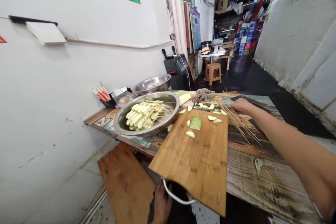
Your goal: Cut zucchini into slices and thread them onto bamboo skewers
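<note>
My right hand (240, 106) reaches over the table to the far ends of loose bamboo skewers (237, 122), its fingers bent at them; what they hold is too small to make out. Below the near edge of the wooden cutting board (183, 154), beside its white handle (174, 197), is my left hand (162, 199), low and dim, its fingers partly hidden. On the board stands a small stack of green-edged slices (195, 123), with single slices (190, 134) around it. A large steel bowl (119, 126) to the left holds many skewered slices (141, 115).
Behind the bowl stand another steel bowl (154, 84), a plastic bag (122, 96) and a black holder with red-tipped sticks (102, 93). A grey cloth (204, 95) and pale peeled pieces (183, 98) lie past the board. A black speaker (178, 71) stands beyond the table.
</note>
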Demonstrator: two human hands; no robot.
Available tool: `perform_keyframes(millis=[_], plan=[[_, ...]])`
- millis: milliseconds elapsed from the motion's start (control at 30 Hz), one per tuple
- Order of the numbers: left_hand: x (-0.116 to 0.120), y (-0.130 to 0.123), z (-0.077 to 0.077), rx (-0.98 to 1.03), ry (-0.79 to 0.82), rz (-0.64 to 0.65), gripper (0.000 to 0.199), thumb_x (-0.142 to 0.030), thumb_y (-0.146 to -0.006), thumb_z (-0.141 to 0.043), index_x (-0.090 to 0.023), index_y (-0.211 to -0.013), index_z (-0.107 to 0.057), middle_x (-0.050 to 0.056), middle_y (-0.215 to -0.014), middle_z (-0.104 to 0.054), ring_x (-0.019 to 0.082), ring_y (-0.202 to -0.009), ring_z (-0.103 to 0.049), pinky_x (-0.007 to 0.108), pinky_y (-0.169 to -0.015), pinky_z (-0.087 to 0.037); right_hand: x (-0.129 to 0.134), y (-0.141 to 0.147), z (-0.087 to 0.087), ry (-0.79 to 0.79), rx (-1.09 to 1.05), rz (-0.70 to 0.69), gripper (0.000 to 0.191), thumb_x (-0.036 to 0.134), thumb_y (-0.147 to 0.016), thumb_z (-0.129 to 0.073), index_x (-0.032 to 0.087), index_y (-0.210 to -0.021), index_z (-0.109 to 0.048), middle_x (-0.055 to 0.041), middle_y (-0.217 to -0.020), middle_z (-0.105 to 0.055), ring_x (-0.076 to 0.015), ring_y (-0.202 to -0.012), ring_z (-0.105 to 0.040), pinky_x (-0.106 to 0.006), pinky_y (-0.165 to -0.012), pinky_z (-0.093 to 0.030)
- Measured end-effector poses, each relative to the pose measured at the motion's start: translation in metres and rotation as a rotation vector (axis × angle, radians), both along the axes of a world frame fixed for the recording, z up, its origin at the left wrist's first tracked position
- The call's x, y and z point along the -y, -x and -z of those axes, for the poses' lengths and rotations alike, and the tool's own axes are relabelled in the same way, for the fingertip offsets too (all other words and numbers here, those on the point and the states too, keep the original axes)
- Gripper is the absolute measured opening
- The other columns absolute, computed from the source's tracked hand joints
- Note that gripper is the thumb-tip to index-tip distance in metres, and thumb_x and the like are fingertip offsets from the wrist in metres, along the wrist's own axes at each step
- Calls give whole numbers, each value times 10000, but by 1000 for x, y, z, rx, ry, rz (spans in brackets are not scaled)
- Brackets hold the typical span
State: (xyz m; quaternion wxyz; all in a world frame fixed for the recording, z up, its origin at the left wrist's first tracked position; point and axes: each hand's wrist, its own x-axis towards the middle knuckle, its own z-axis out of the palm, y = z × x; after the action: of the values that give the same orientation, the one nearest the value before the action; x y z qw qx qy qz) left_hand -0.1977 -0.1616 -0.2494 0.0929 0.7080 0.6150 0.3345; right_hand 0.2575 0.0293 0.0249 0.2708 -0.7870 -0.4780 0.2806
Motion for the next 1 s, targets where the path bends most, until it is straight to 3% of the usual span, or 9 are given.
perform_keyframes(millis=[67,133,200,267,367,467,567,700,1000], plan=[[2,12,-11,104,-52,-91,359,-322,-875,-394,-197,-1091,-654,111,-1092,-680,284,-1042,-642,461,-878,-548,26,14,-2,-2,-146,-42,253,350,-949,-567,127,-1064,-594,-35,-921,-614,-118,-699,-597,-262,-603,-527],[6,24,-36,163,-145,-204,353,-327,-886,-399,-185,-1108,-633,113,-1107,-677,263,-1045,-645,428,-883,-552,57,32,2,-28,-278,-99,247,367,-958,-541,125,-970,-591,18,-744,-566,-61,-501,-488,-181,-444,-423],[9,32,-77,170,-286,-269,323,-305,-895,-425,-171,-1111,-624,115,-1140,-660,246,-1087,-622,411,-933,-524,89,50,10,-79,-400,-146,241,365,-952,-496,139,-926,-574,55,-612,-496,-33,-353,-323,-163,-325,-241],[9,29,-132,154,-428,-249,292,-264,-887,-486,-173,-1133,-616,101,-1171,-642,225,-1108,-601,415,-1000,-472,115,66,21,-131,-511,-176,262,408,-897,-509,171,-994,-563,65,-592,-489,-31,-317,-282,-170,-306,-169],[-1,0,-215,146,-507,-27,291,-215,-890,-523,-196,-1171,-596,67,-1108,-659,179,-1027,-621,356,-952,-492,136,81,35,-170,-643,-210,485,517,-800,-556,195,-1161,-530,63,-576,-504,-49,-309,-294,-175,-301,-152],[-29,-52,-265,-27,-392,298,311,-260,-919,-501,-191,-1217,-560,53,-974,-682,150,-875,-636,296,-833,-517,139,89,46,-191,-723,-216,578,575,-722,-605,167,-1128,-550,55,-555,-511,-56,-311,-302,-179,-300,-163],[-67,-108,-278,-340,-298,321,355,-398,-927,-486,-133,-1142,-583,107,-996,-661,217,-940,-610,362,-861,-475,139,92,54,-227,-762,-210,525,587,-668,-645,160,-967,-588,47,-550,-512,-52,-317,-309,-184,-307,-183],[-106,-163,-269,-586,-117,130,644,-662,-848,-447,-56,-997,-606,187,-960,-616,312,-974,-563,457,-877,-405,143,95,59,-263,-773,-200,475,596,-655,-650,175,-867,-590,38,-539,-518,-56,-317,-316,-192,-316,-169],[-132,-190,-263,-652,75,22,692,-669,-810,-508,-20,-1003,-647,233,-1031,-625,330,-1011,-538,487,-899,-340,146,88,67,-250,-706,-170,420,632,-646,-662,241,-776,-584,4,-554,-514,-90,-333,-324,-236,-327,-195]])
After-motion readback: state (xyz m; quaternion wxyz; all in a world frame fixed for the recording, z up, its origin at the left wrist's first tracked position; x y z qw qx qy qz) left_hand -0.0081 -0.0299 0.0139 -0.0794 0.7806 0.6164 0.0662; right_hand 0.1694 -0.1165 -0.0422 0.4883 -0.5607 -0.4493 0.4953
